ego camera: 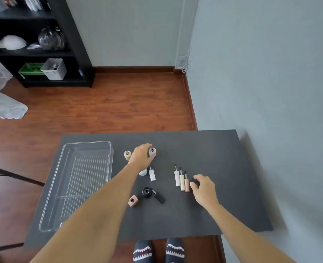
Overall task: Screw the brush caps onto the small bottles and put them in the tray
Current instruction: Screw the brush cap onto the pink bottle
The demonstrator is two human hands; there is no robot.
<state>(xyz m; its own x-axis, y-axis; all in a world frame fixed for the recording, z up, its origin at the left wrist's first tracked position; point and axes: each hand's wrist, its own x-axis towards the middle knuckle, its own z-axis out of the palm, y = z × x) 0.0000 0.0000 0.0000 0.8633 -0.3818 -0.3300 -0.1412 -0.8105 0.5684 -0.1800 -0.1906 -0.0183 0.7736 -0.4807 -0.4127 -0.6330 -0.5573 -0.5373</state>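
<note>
On the dark table (pixel 223 149), my left hand (pixel 140 155) wraps its fingers around a pale pink round bottle (pixel 152 152) that stands upright. A cream bottle (pixel 127 155) stands just left of that hand, and a white bottle (pixel 143 172) is partly hidden under my wrist beside a white brush cap (pixel 152 175). Nearer me sit a pink square bottle (pixel 133 200), a black bottle (pixel 146 192) and a black brush cap (pixel 159 197). My right hand (pixel 203 188) rests on a dark cap (pixel 195 182), next to a row of three brush caps (pixel 182 180). The clear tray (pixel 75 186) lies at the left.
A wall runs close along the table's right side. A black shelf unit (pixel 43 44) with bags and bins stands at the far left of the room. My feet in patterned slippers (pixel 157 251) show below the table's near edge.
</note>
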